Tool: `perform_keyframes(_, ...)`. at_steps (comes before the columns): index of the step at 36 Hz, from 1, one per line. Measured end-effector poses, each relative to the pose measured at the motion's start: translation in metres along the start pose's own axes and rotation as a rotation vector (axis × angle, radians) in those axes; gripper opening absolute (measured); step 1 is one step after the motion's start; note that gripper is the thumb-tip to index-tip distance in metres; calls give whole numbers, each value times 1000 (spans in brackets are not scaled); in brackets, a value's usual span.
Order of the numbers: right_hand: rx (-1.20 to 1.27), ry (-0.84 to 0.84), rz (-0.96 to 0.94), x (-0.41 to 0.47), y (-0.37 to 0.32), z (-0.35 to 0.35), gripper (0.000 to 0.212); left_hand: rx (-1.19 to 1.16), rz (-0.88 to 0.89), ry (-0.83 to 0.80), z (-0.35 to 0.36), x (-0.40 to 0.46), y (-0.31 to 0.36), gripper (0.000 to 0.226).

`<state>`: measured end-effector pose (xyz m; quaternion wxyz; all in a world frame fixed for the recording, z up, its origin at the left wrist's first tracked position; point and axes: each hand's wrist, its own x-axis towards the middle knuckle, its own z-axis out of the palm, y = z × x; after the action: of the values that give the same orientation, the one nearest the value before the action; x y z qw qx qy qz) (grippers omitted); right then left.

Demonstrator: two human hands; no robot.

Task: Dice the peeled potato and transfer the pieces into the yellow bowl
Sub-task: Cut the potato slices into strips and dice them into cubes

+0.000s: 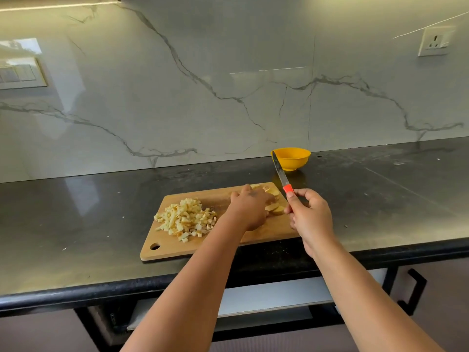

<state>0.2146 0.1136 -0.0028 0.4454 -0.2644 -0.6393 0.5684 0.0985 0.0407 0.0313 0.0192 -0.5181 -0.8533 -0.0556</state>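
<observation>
the left hand (250, 208) rests flat on potato slices (273, 207) on the cutting board (177, 246), beside the diced pile (186, 219). the right hand (311, 214) grips the knife (281, 174), lifted; the yellow bowl (291, 158) sits behind on the worktop (76, 224).

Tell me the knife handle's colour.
Orange-red, on the knife the right hand grips; head view.

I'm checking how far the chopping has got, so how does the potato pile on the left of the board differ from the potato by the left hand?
The diced pile is small cubes and strips; the slices are larger flat rounds. The pile lies untouched at the board's left; the slices sit under the left hand at its right. Both are pale yellow and on the board.
</observation>
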Motion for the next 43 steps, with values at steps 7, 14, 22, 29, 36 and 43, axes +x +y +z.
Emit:
perform_keyframes(7, -18, -11, -43, -6, -8, 0, 17, -94, 19, -37, -1, 5, -2, 39)
perform_keyframes(14, -45, 5, -88, -3, -6, 0, 16, -368, 46, 81, -4, -4, -10, 10)
perform_keyframes(22, -44, 18, -142, -2, -9, -1, 18, -430, 86, 88, 1, -10, -15, 33)
perform_keyframes(29, -42, 74, -133, 4, -9, -8, 18, -273, 195, 119, -1, 0, 9, 44)
perform_keyframes(36, -52, 79, -114, 3, -12, -9, 13, -237, 217, 112, 2, 9, 10, 34)
perform_keyframes(43, -65, 74, -86, 1, -12, -11, 16, -353, 206, 92, -6, 3, 9, 13)
